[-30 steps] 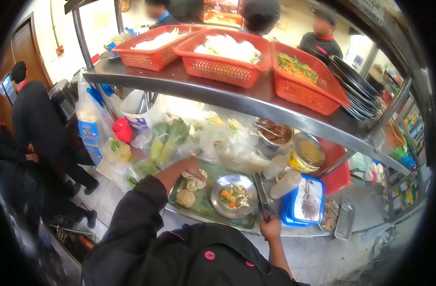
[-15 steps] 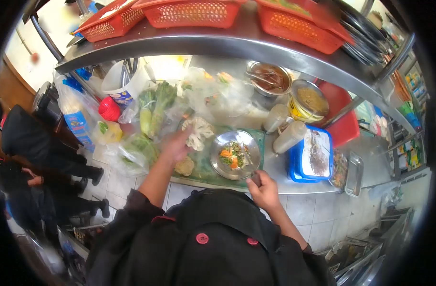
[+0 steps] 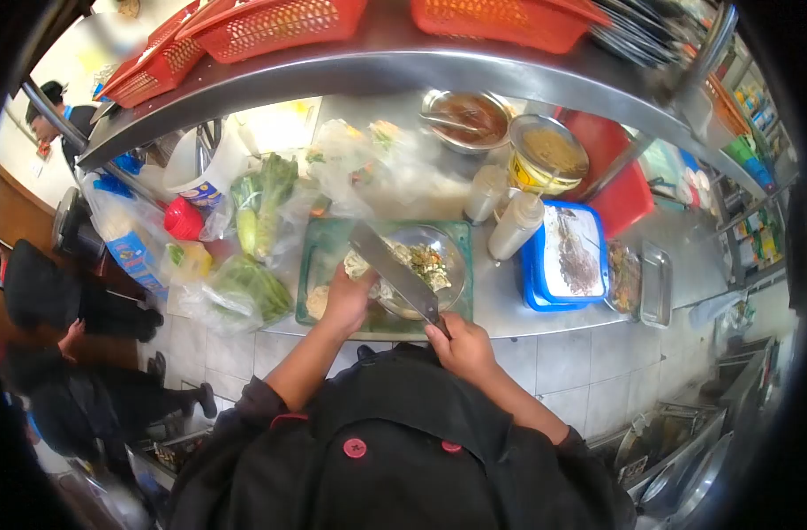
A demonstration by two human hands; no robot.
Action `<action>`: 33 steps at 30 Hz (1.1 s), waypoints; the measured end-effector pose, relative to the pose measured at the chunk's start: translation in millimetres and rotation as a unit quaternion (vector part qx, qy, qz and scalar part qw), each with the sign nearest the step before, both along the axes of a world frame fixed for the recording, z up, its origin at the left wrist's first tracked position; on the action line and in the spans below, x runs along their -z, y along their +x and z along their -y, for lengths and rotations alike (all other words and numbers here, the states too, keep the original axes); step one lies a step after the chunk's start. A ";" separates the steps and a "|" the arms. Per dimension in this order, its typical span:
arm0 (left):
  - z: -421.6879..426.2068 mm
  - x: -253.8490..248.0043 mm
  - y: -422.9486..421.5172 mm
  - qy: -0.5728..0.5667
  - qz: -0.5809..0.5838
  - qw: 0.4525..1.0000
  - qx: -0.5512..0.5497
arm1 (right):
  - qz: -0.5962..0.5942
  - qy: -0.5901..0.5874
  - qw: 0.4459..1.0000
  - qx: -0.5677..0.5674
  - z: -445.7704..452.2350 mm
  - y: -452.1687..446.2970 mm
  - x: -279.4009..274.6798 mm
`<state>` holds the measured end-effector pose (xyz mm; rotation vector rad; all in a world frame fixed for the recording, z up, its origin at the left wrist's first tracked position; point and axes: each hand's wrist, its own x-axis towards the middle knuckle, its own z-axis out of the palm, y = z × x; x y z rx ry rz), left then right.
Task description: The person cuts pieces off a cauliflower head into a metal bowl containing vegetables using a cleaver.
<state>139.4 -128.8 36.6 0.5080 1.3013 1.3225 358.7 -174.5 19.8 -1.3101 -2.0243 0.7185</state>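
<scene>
My right hand (image 3: pixel 465 350) is closed around the handle of a broad-bladed knife (image 3: pixel 393 268). Its blade slants up to the left, across the metal bowl (image 3: pixel 459 291) and close to a piece of cauliflower (image 3: pixel 355 262). That cauliflower is in my left hand (image 3: pixel 349 299), its lower part hidden by my fingers. Chopped vegetables (image 3: pixel 432 263), green, orange and whitish, lie in the bowl. Under the bowl is a green cutting board (image 3: pixel 320 237). A pale beige lump (image 3: pixel 317 302) rests on the board left of my left hand.
Left of the board lie bagged leafy greens (image 3: pixel 253 287) and long green stalks (image 3: pixel 267 208). To the right stand squeeze bottles (image 3: pixel 516 226) and a blue-rimmed container (image 3: pixel 573 256). A steel shelf (image 3: pixel 377 72) with red baskets (image 3: pixel 275 28) spans above. Other people stand at left.
The knife blade now shows plainly, raised across the bowl beside the cauliflower. My hands have come closer together, and whitish pieces now show in the bowl. The camera view has shifted.
</scene>
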 end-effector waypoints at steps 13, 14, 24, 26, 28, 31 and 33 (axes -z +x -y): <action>7.3 45.1 15.5 0.037 -0.152 0.988 0.014 | 0.023 -0.098 0.995 0.022 -7.6 -13.6 16.3; 8.8 50.3 14.5 0.035 -0.152 0.988 0.015 | 0.018 -0.105 0.994 0.021 -8.1 -15.8 17.3; 23.1 46.7 -21.5 0.093 0.098 0.988 0.068 | -0.167 -0.265 0.947 0.074 -22.4 4.8 18.5; 21.0 50.2 -35.0 0.133 0.117 0.976 0.130 | -0.169 -0.258 0.949 0.061 -15.9 15.6 16.3; 18.7 49.6 -41.4 0.154 0.126 0.970 0.137 | -0.173 -0.250 0.951 0.051 -11.8 23.0 10.1; 16.5 45.9 -40.3 0.155 0.116 0.972 0.133 | -0.122 -0.182 0.976 0.013 -4.4 27.7 -15.7; 14.6 46.0 -35.7 0.136 0.097 0.979 0.120 | -0.095 -0.132 0.986 -0.038 -2.3 25.6 -21.8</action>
